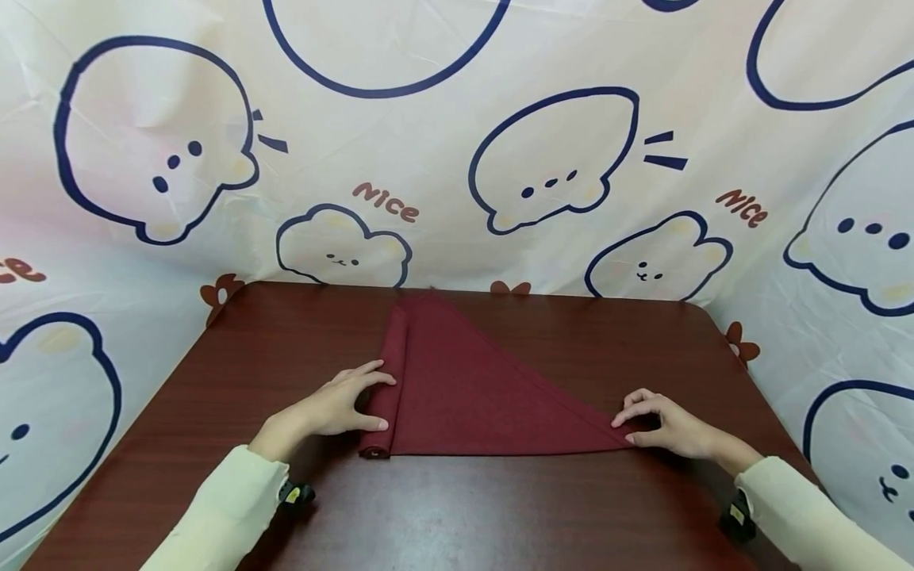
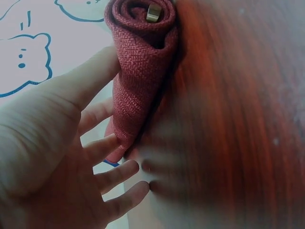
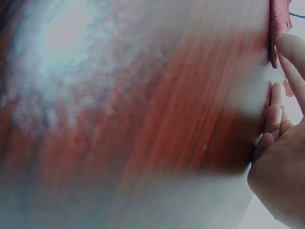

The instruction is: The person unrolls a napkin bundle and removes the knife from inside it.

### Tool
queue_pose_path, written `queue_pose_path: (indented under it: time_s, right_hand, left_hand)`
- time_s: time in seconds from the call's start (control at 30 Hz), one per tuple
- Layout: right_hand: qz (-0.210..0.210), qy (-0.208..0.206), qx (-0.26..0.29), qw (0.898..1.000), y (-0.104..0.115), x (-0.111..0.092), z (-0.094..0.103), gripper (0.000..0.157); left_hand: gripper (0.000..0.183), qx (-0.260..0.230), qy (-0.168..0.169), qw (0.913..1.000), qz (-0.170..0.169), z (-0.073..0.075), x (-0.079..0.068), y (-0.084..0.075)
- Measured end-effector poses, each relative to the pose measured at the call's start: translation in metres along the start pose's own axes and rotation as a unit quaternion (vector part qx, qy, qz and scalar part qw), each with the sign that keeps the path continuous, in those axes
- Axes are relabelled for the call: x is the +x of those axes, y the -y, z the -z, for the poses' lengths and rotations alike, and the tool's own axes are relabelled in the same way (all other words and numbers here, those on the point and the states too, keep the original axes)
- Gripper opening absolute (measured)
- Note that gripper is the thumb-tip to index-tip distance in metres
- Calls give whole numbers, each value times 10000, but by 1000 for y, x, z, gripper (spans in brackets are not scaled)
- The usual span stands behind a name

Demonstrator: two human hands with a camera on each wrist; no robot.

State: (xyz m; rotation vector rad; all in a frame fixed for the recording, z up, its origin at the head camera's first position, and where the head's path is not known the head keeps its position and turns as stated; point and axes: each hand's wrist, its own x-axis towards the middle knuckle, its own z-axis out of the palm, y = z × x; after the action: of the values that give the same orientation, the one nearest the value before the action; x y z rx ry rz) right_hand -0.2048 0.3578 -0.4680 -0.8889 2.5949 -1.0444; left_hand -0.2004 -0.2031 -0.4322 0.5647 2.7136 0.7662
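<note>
A dark red woven cloth [image 1: 485, 388] lies on the table, its left side wound into a roll [image 1: 395, 341] and its flat part tapering to a point at right. My left hand [image 1: 336, 404] touches the roll near its front end, thumb and fingers spread rather than curled round it. In the left wrist view, the spiral end of the roll [image 2: 138, 71] shows a small gold-coloured piece [image 2: 153, 13] inside. At the cloth's right tip, my right hand [image 1: 667, 424] holds the corner between thumb and index finger. The right wrist view shows only a sliver of cloth [image 3: 279, 28] by the thumb.
A dark brown wooden table [image 1: 457, 507] with rounded far corners carries the cloth. Behind and beside it hangs a pale curtain [image 1: 428, 143] printed with cartoon bears. Each wrist wears a black strap device, the left one [image 1: 296, 494] near the table's front.
</note>
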Motion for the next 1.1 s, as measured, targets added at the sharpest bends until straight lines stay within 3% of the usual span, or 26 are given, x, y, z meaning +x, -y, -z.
queue_pose_path:
  time_s: [0.5,0.8,1.1]
  right_hand:
    - [36,-53,-95,9999,3,1,-1,19]
    - [166,-74,-72,9998,3,2,4,19]
    - [137,-60,-17,9999,2,3,1,19]
  left_hand:
    - [66,59,98,9999,103,9,-2,-6]
    - [65,195,-73,9998,39,15,-1,-6]
    - [63,250,-261,9992,-192,9,2,-17]
